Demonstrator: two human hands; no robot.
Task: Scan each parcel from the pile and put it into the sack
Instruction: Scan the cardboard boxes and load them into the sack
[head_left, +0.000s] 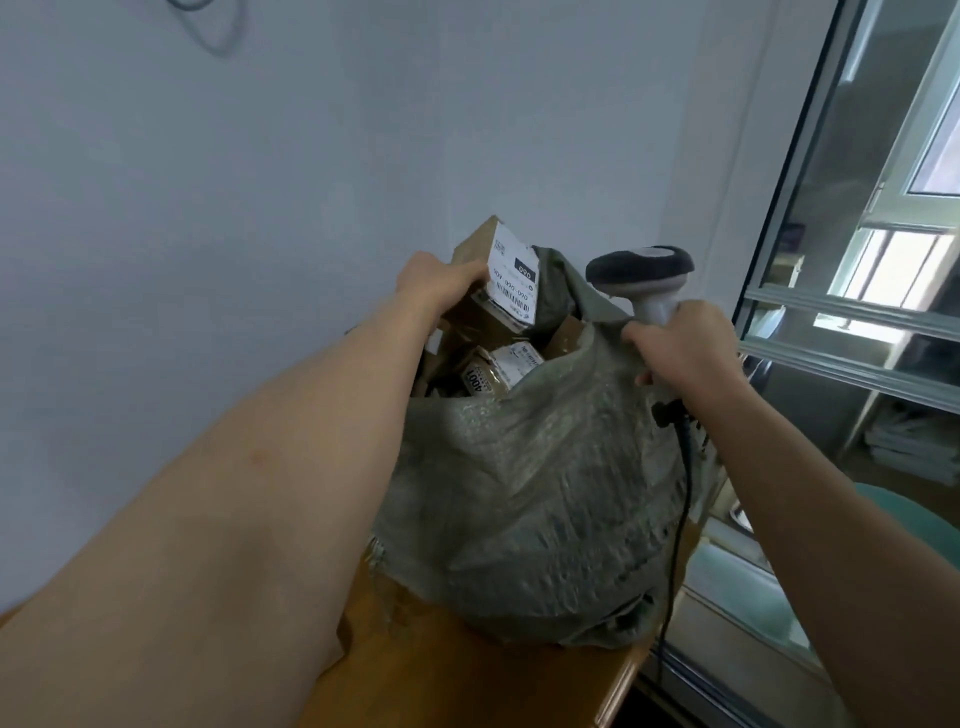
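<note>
The left hand (434, 283) is gripping a labelled cardboard parcel (498, 280) over the woven sack (535, 499) at the bench (467, 675) edge; the right hand (685, 353) is clutching the barcode scanner (641, 275) and the sack's rim.

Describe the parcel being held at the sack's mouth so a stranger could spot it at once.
Find the grey-green woven sack on the wooden table. At its open top, the left hand grips a brown cardboard parcel. Unlike the smaller boxes lying inside, it sticks up above the rim, and its white label shows a barcode.
</note>
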